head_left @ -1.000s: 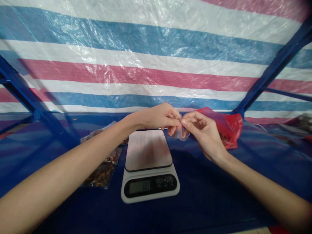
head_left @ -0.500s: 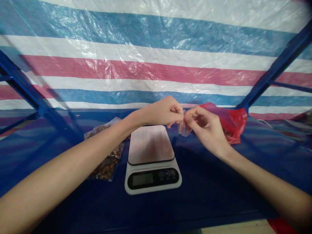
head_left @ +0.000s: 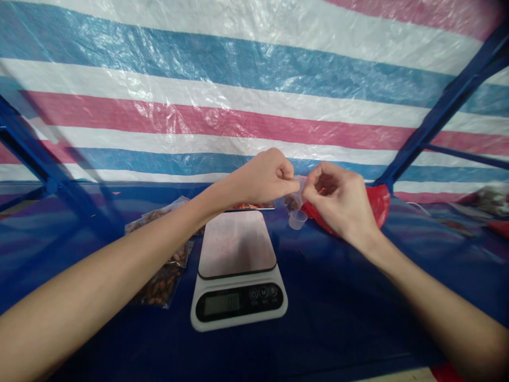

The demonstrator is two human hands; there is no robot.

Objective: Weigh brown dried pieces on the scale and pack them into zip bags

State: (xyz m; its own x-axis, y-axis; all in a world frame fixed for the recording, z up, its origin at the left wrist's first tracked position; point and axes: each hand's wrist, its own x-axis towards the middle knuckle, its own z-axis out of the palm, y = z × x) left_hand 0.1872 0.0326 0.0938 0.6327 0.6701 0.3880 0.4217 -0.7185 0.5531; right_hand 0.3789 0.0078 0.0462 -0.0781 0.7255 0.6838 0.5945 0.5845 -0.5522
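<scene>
Small clear plastic bag [head_left: 296,208] held up between my two hands, above the bench [head_left: 342,297], just past the far right corner of the scale [head_left: 237,268]. Long axis roughly vertical: top edge at my fingertips, bottom hanging down toward the bench, lower end curled. My left hand [head_left: 264,178] pinches shut on the top edge from the left, my right hand [head_left: 338,199] pinches it from the right, so the bag hangs below and between both grips. Red bag [head_left: 377,201] behind my right hand. Packets of nuts [head_left: 163,265] left of the scale, lying flat.
</scene>
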